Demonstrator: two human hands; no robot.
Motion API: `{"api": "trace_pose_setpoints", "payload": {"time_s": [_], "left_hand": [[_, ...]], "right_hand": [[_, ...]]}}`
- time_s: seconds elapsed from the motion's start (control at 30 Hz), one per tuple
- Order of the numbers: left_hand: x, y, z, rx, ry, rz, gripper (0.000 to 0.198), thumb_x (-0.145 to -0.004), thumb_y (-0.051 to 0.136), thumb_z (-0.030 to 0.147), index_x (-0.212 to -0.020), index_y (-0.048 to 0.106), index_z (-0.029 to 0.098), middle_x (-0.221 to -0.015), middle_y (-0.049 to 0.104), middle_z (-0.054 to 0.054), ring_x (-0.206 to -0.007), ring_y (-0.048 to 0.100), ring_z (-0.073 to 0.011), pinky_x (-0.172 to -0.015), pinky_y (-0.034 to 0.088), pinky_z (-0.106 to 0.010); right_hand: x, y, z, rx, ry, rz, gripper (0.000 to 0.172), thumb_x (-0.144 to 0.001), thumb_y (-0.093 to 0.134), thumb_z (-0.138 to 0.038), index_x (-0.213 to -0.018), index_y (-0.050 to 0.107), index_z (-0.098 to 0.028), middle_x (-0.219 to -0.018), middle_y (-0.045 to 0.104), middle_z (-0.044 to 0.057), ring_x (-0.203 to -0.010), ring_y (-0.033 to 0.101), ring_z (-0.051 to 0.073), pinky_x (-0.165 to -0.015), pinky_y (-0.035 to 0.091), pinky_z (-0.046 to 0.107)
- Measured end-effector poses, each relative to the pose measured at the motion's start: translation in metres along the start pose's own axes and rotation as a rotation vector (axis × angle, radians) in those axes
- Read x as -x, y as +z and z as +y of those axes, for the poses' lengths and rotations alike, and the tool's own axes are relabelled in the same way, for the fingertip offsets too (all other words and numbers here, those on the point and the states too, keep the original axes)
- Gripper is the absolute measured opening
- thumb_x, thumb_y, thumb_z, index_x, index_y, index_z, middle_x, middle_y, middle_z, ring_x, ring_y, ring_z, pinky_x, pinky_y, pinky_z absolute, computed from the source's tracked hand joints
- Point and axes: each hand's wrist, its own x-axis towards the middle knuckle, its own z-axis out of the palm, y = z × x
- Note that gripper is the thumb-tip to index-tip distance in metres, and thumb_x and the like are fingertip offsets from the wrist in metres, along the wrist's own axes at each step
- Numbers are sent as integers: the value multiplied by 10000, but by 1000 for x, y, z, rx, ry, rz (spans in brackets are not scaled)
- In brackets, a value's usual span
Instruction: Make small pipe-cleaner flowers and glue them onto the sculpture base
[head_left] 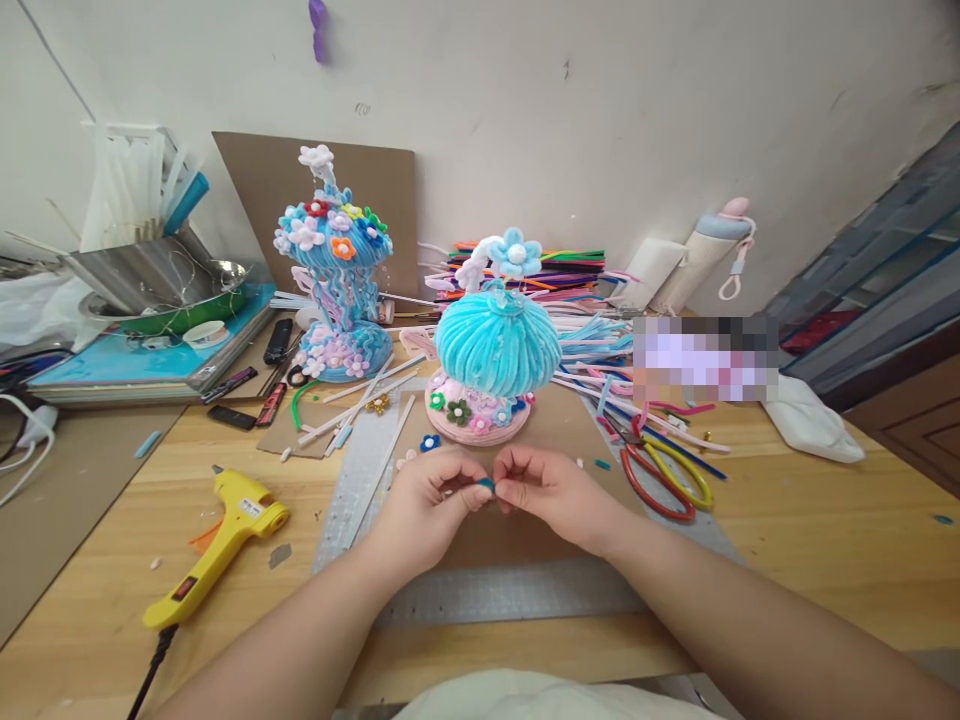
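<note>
Both my hands meet over the cardboard sheet. My left hand (429, 505) is closed, with thumb and index finger pinching a short teal piece of pipe cleaner (486, 484). From the other side, the fingertips of my right hand (553, 500) are pressed together at the end of that piece. Just behind them stands a bright blue, ribbed pipe-cleaner dome (498, 342) over a round pink base (477, 428) covered in small flowers. A dark blue flower (430, 442) lies beside my left hand. The far side of my fingers is hidden.
At left lies a yellow hot glue gun (236, 530). Red-and-yellow-handled scissors (664, 475) rest at right near pipe cleaners (592, 335). A finished-looking flowered jellyfish shape (337, 240) stands back left, near a metal pot (142, 285). A tumbler (697, 260) leans at the wall.
</note>
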Motion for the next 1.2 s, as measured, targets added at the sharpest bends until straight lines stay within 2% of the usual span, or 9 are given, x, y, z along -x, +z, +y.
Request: {"api": "trace_pose_setpoints", "payload": {"time_s": [0.1,0.2,0.4,0.53,0.8,0.93,1.03,1.1,1.2], "left_hand": [[0,-1,0,-79,78,50,101,-767,579,233,-715,594,147,-691,594,-32,-683,535,-138,-655,401,-258],[0,-3,3,-134,167,56,75,-768,579,204,-710,594,158,-687,597,-30,-689,533,-138,-669,394,-263],[2,-2,3,-214,212,41,112,-792,548,212,-723,625,170,-677,599,-39,-667,531,-138,-639,391,-262],[4,0,2,-225,246,35,104,-795,541,191,-743,630,175,-675,603,-40,-662,533,-136,-627,394,-256],[6,4,-2,-261,230,67,79,-773,571,192,-731,637,182,-676,604,-35,-676,540,-142,-665,399,-268],[3,4,0,-109,217,98,65,-758,593,192,-711,636,180,-657,591,-26,-657,538,-136,-639,406,-261],[1,3,2,36,215,129,46,-748,605,171,-723,637,193,-680,603,-19,-673,550,-134,-656,415,-263],[1,3,1,59,204,129,45,-742,612,166,-724,639,197,-685,604,-17,-673,551,-134,-657,413,-264],[2,3,0,43,204,119,37,-737,617,171,-712,638,190,-682,591,-18,-665,545,-133,-642,409,-259]], "right_hand": [[0,2,3,-280,106,-61,241,-778,590,-364,-768,523,-133,-628,521,-22,-546,465,69,-519,345,201],[2,4,4,-499,198,-107,241,-753,634,-344,-758,539,-122,-646,530,-10,-520,466,53,-469,300,177],[4,4,2,-733,287,-158,212,-705,697,-247,-729,521,-130,-597,514,-19,-503,426,39,-412,205,145],[4,3,3,-758,305,-173,199,-708,693,-235,-716,529,-123,-585,506,-17,-490,413,36,-404,194,145],[4,6,6,-725,286,-113,224,-688,707,-235,-684,513,-124,-564,502,-21,-486,406,38,-417,213,153],[5,7,3,-790,248,-140,192,-715,686,-226,-720,518,-134,-594,523,-19,-500,435,41,-432,263,157],[5,6,0,-844,206,-194,173,-766,633,-283,-771,530,-145,-649,558,-2,-525,478,59,-443,308,173],[6,6,0,-774,185,-196,191,-780,611,-319,-779,532,-145,-658,569,3,-514,488,65,-430,315,176],[6,5,1,-537,159,-139,223,-784,600,-348,-747,523,-142,-614,562,-10,-460,467,52,-402,295,161]]}}
